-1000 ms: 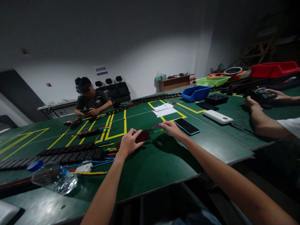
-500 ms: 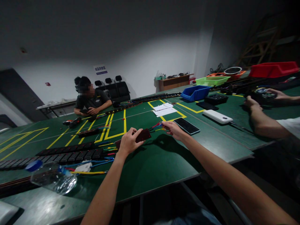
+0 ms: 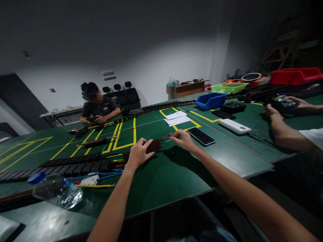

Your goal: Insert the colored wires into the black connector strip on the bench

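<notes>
My left hand (image 3: 138, 154) is closed around a dark red-brown bar (image 3: 154, 146), which shows on both sides of the hand above the green tabletop. Coloured wires (image 3: 165, 138) come out of the bar's right end; a red one ends in a metal lug. At the tips of these wires, my right hand (image 3: 185, 140) has its fingers pinched together on the blue and yellow-green ones. A smartphone (image 3: 202, 136) lies just beyond the right hand. Left of my left hand are rows of black segmented strips (image 3: 83, 167) with coloured leads.
A clear plastic bottle (image 3: 58, 190) lies at the front left. White papers (image 3: 177, 118), a white power bank (image 3: 234, 126) and a blue bin (image 3: 210, 101) are farther back. One co-worker (image 3: 101, 104) sits across the table; another's hands (image 3: 274, 112) are at the right.
My right hand has moved slightly left, closer to the bar, its fingers more curled. The red wire's lug now shows free of the fingers. My left hand keeps its hold.
</notes>
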`<state>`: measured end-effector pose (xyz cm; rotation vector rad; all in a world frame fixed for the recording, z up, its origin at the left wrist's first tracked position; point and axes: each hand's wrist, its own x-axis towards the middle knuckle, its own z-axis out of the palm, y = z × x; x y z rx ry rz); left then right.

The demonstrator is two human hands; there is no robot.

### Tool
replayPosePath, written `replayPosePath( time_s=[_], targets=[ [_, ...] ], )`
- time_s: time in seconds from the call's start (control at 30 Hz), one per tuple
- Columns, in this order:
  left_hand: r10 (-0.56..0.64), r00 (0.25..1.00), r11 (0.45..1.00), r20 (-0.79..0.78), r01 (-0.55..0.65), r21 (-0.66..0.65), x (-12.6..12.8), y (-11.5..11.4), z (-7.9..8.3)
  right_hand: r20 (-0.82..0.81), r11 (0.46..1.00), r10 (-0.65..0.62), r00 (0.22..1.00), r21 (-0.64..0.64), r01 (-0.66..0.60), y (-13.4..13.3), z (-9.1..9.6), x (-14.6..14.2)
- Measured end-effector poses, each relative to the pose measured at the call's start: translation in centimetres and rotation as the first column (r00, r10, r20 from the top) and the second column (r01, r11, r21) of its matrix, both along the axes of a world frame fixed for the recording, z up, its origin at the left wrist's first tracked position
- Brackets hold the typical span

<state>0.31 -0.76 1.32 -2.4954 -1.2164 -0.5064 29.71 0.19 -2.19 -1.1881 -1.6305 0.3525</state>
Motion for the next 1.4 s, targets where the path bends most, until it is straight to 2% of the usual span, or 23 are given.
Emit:
replayPosePath(
  time_s=[0.1,0.3,0.43,0.57,0.67,0.9,1.1,1.27,1.4],
  targets=[
    [-0.003,1.0,1.0,0.011,0.003,0.001,-0.1,0.0,0.0,-0.055,0.998,0.007,0.998,-0.063,-0.01,0.2,-0.1,0.1],
    [-0.095,0.995,0.995,-0.022,0.094,-0.014,0.0,-0.1,0.0,-0.303,0.975,0.055,0.952,-0.189,-0.117,0.7,-0.2,0.3],
    [-0.12,0.992,0.993,-0.04,0.121,0.005,0.3,-0.3,0.0,-0.371,0.939,0.035,0.928,-0.305,-0.158,0.5,-0.1,0.5],
    [-0.107,0.994,0.994,-0.023,0.107,0.016,0.1,-0.2,0.1,-0.422,0.937,-0.022,0.906,-0.325,-0.129,0.2,0.2,0.4],
    [-0.082,0.997,0.996,-0.004,0.083,0.031,-0.1,-0.1,0.1,-0.449,0.925,-0.017,0.894,-0.347,-0.156,0.1,0.4,0.2],
    [-0.128,0.991,0.991,-0.025,0.129,0.026,0.2,-0.3,0.1,-0.396,0.901,0.059,0.916,-0.374,-0.22,-0.2,0.4,0.1],
    [-0.131,0.99,0.991,-0.052,0.133,0.022,0.4,-0.4,0.2,-0.408,0.889,0.054,0.911,-0.396,-0.23,0.1,0.1,0.2],
    [-0.063,0.996,0.998,-0.057,0.063,-0.007,0.3,-0.4,0.4,-0.352,0.914,0.048,0.935,-0.363,-0.183,0.3,-0.2,0.0],
    [-0.035,0.997,0.999,-0.07,0.034,-0.015,0.3,-0.4,0.4,-0.144,0.963,0.028,0.989,-0.263,-0.066,0.6,-0.6,0.4]
  ],
)
